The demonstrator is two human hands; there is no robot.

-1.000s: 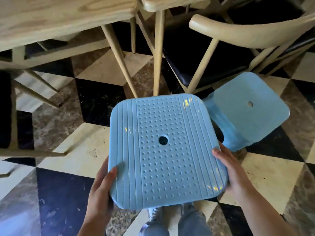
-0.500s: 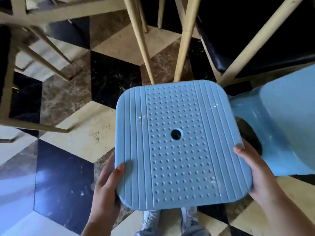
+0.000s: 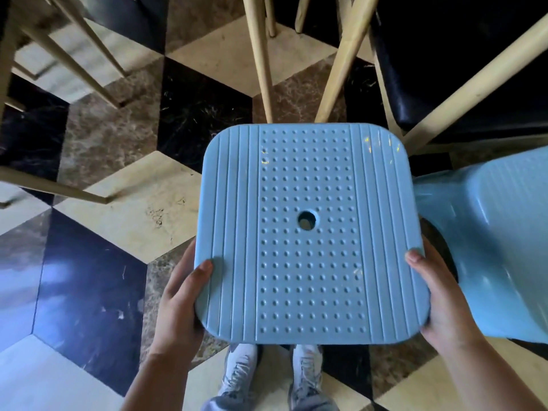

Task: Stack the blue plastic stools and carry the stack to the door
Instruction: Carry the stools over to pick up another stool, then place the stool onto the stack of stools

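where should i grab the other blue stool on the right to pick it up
Take the second blue stool by two opposite edges of its seat, one hand on each, as both hands now hold the held stool. Its seat is a flat rounded square with overhanging edges, so fingers can likely hook under. It lies partly out of frame.

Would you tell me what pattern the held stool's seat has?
Light blue stool seat: raised dots centrally, ridges along both sides, per the head view.

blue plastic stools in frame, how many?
2. One square blue plastic stool with a dotted, ribbed seat is held at centre by the left hand and right hand. A second blue plastic stool is at the right edge, partly cropped. Others may lie outside the frame.
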